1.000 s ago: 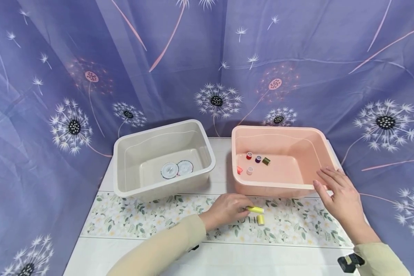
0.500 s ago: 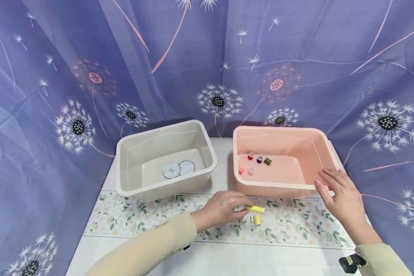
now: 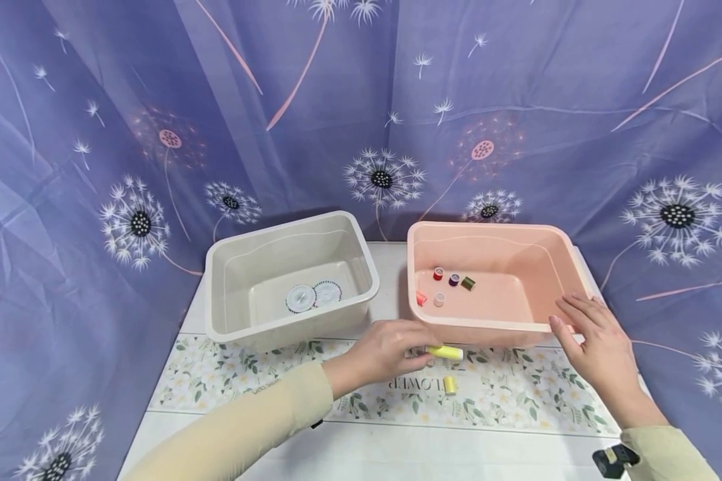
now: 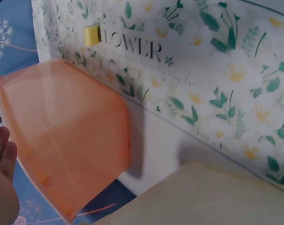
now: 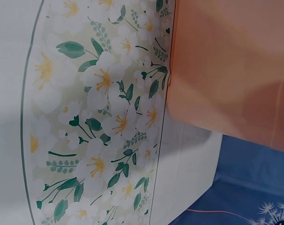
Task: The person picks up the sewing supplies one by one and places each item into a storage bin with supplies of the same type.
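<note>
My left hand (image 3: 391, 351) pinches a slim bright yellow tube with a white end (image 3: 447, 352), held level just in front of the pink tub (image 3: 487, 326). Below it on the printed cloth stands a short yellow thread spool (image 3: 450, 385), which the left wrist view also shows. My right hand (image 3: 598, 344) rests at the tub's front right corner, fingers extended over the rim. Inside the tub lie small thread spools: red (image 3: 438, 274), purple (image 3: 454, 280), green (image 3: 468, 284), white (image 3: 439, 299) and coral (image 3: 420, 298).
To the left stands a grey tub (image 3: 291, 327) with two round pin wheels (image 3: 301, 298) in it. A floral strip with lettering (image 3: 517, 387) crosses the white tabletop (image 3: 457, 454). Behind hangs a blue dandelion-print curtain (image 3: 313, 167).
My left hand has drawn slightly left and lifted toward the pink tub's front wall with the yellow tube. The short yellow spool stays on the cloth; the right hand keeps its place.
</note>
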The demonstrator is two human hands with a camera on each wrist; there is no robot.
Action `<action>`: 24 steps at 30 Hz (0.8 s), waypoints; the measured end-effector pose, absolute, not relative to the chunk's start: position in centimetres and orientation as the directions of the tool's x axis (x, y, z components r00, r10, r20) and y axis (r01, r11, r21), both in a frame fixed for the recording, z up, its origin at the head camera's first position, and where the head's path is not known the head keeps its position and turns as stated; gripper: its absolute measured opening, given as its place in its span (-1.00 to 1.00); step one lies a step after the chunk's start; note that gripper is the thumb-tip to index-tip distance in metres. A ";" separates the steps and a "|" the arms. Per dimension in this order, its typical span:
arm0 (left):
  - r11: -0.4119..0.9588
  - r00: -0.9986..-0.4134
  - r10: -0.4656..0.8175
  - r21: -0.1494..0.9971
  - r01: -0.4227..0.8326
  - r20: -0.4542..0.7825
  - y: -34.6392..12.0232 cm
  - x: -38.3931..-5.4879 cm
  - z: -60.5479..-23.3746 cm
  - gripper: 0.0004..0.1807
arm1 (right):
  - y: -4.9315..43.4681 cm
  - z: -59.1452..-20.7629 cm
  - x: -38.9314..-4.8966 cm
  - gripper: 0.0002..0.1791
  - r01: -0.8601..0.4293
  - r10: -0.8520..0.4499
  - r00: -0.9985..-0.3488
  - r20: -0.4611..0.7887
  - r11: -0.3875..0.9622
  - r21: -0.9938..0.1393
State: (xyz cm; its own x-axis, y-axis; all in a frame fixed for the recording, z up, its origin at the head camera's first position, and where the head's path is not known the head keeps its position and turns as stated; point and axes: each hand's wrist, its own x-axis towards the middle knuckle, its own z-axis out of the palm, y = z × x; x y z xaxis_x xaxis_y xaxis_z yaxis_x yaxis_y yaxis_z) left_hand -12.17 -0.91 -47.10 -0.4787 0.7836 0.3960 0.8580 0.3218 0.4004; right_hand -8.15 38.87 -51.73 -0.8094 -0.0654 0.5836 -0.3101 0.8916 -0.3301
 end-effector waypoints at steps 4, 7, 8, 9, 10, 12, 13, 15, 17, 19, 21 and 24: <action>0.332 -0.485 0.769 0.389 0.860 0.417 -0.8 -12.6 -46.3 -0.75 | 38.9 -51.8 -8.2 -0.36 -0.316 -0.070 -0.806 0.588 0.890 -0.328; 0.341 -0.494 0.761 0.388 0.856 0.421 -0.7 -13.1 -45.8 -0.77 | 39.0 -51.9 -8.2 -0.35 -0.322 -0.075 -0.804 0.590 0.889 -0.326; 0.341 -0.496 0.759 0.391 0.855 0.423 -0.7 -13.2 -45.7 -0.77 | 39.0 -51.9 -8.2 -0.35 -0.323 -0.075 -0.803 0.591 0.888 -0.326; 0.341 -0.497 0.756 0.393 0.854 0.425 -0.6 -13.4 -45.6 -0.78 | 39.0 -51.9 -8.2 -0.34 -0.325 -0.076 -0.802 0.592 0.888 -0.326; 0.341 -0.499 0.754 0.395 0.853 0.427 -0.5 -13.6 -45.5 -0.78 | 39.0 -51.9 -8.2 -0.35 -0.326 -0.077 -0.802 0.592 0.887 -0.326; 0.341 -0.502 0.748 0.398 0.852 0.435 -0.3 -13.9 -45.3 -0.78 | 39.0 -51.9 -8.2 -0.35 -0.327 -0.077 -0.801 0.593 0.887 -0.326; 0.343 -0.503 0.744 0.395 0.852 0.439 -0.2 -14.1 -45.2 -0.77 | 39.0 -51.9 -8.2 -0.35 -0.327 -0.076 -0.801 0.594 0.886 -0.327; 0.350 -0.506 0.736 0.387 0.853 0.450 0.0 -14.5 -45.0 -0.77 | 39.0 -51.9 -8.2 -0.36 -0.330 -0.076 -0.798 0.597 0.885 -0.328; 0.359 -0.508 0.729 0.375 0.855 0.460 0.2 -14.9 -44.8 -0.77 | 39.0 -52.0 -8.2 -0.35 -0.333 -0.076 -0.795 0.602 0.884 -0.329; 0.372 -0.513 0.725 0.366 0.853 0.459 0.5 -15.3 -44.5 -0.77 | 39.0 -52.0 -8.2 -0.34 -0.335 -0.074 -0.793 0.604 0.882 -0.332; 0.388 -0.523 0.726 0.362 0.847 0.446 0.9 -15.7 -44.1 -0.77 | 39.0 -52.0 -8.1 -0.35 -0.334 -0.073 -0.793 0.605 0.882 -0.331; 0.420 -0.545 0.730 0.359 0.834 0.412 1.5 -16.4 -43.6 -0.76 | 39.0 -51.9 -8.1 -0.36 -0.331 -0.074 -0.796 0.601 0.884 -0.330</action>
